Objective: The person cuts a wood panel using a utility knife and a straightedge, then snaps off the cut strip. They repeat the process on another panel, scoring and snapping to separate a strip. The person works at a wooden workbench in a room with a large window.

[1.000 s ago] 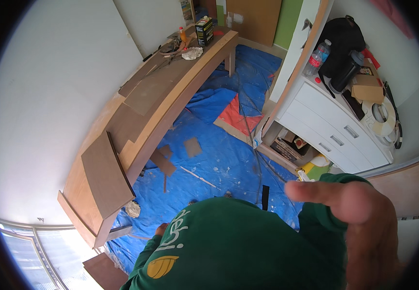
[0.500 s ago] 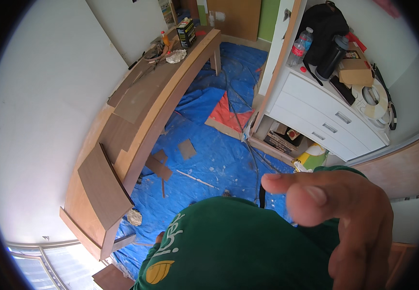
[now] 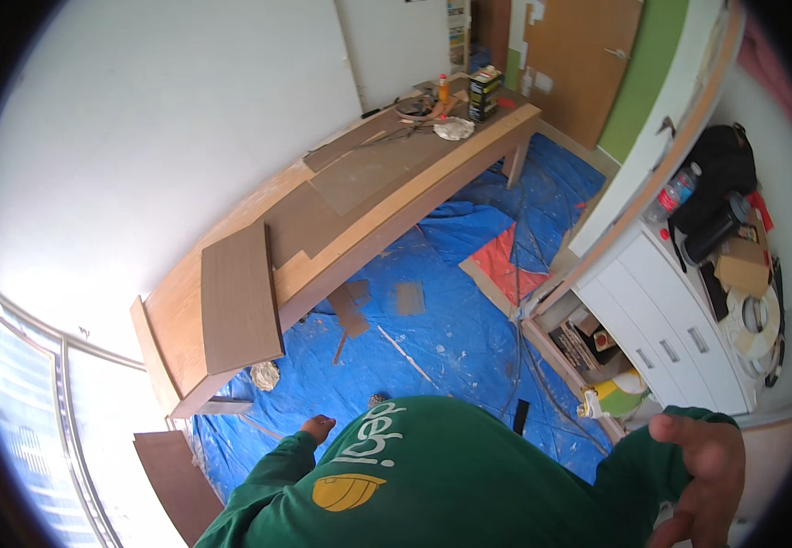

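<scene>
Perhaps overhanging board [image 3: 241, 301], nine o'clock on worktop [image 3: 177, 340], slips if knocked; right hand [image 3: 708, 461] fingers parted, left hand [image 3: 316, 427] cannot tell.

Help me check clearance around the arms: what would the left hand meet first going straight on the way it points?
Probably the blue sheet on the floor, just ahead of the left hand. Depth is unclear, though, and what looks like a shoe tip lies near that line.

Room under renovation, home or office unclear. White-specked blue tarp [image 3: 469, 356] underfoot, board scraps [image 3: 409, 298] on it; long wood table [image 3: 175, 331] carries a panel [image 3: 239, 306] and a can [image 3: 484, 94]. White drawers [image 3: 660, 329] opposite.
</scene>
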`<state>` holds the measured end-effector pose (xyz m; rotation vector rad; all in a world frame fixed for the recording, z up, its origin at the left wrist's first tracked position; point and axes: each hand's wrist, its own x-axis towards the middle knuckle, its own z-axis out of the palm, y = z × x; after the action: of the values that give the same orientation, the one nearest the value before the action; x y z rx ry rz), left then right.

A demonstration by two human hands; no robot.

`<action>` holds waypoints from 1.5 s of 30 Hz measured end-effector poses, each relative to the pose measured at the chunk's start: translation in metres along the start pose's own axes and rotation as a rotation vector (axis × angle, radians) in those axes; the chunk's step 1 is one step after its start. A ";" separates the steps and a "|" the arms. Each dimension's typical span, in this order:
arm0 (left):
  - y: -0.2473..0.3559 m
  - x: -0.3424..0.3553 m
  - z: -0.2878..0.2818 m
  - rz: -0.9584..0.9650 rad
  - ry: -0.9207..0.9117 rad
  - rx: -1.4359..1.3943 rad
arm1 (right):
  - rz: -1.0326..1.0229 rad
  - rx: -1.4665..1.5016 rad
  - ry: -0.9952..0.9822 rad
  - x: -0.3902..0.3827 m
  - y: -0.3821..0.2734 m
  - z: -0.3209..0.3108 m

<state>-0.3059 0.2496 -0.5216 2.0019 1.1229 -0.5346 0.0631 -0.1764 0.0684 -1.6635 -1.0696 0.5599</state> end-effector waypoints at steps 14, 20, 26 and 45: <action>-0.013 -0.076 0.073 -0.268 -0.097 -0.628 | -0.193 1.080 0.188 0.090 0.271 0.002; -0.032 -0.132 0.111 0.060 0.148 -0.493 | 0.463 -0.581 -0.094 -0.004 0.545 0.126; -0.047 -0.172 0.126 -0.165 0.113 -0.556 | 0.934 -0.315 -0.334 -0.043 0.643 0.146; -0.207 0.109 -0.100 -0.694 0.456 -1.324 | 0.820 -0.185 -0.573 0.111 0.686 0.209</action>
<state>-0.4256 0.4521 -0.6187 0.5466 1.7778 0.3634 0.2122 -0.0215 -0.6248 -2.1577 -0.7912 1.5774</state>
